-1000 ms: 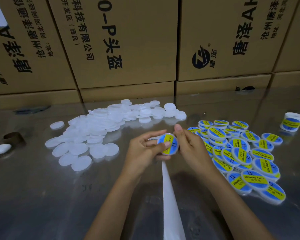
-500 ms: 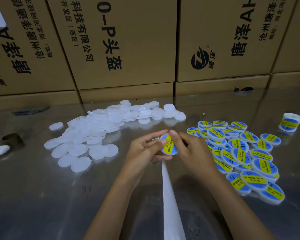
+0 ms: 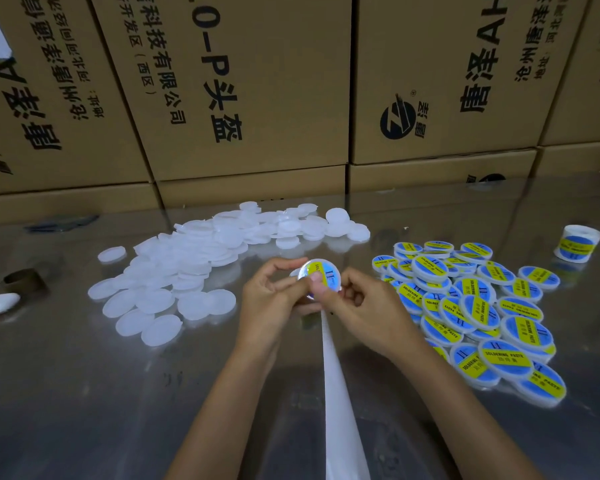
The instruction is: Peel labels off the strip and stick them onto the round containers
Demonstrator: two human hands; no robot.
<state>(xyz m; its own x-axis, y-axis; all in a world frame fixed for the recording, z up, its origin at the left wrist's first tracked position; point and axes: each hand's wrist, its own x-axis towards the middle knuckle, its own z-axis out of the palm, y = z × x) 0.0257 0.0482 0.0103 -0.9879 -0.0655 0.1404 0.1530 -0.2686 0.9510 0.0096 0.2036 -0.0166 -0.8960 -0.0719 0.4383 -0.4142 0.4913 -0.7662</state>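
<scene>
Container (image 3: 320, 276) held up over the table (image 3: 84, 393) between both hands, likely for smoothing the label (image 3: 327, 274); left hand (image 3: 268, 295) pinching its rim, right hand (image 3: 355, 308) thumb pressing; strip (image 3: 336, 393) trailing below; plain (image 3: 174, 271) left, labelled (image 3: 471, 306) right, probably for sorting.

Single head view, wide-angle, looks forward-down across table (image 3: 84, 393), near, toward cardboard boxes (image 3: 257, 81).

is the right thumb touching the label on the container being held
Touching. The head view shows the right hand's thumb pressed flat on the label of the held container.
</scene>
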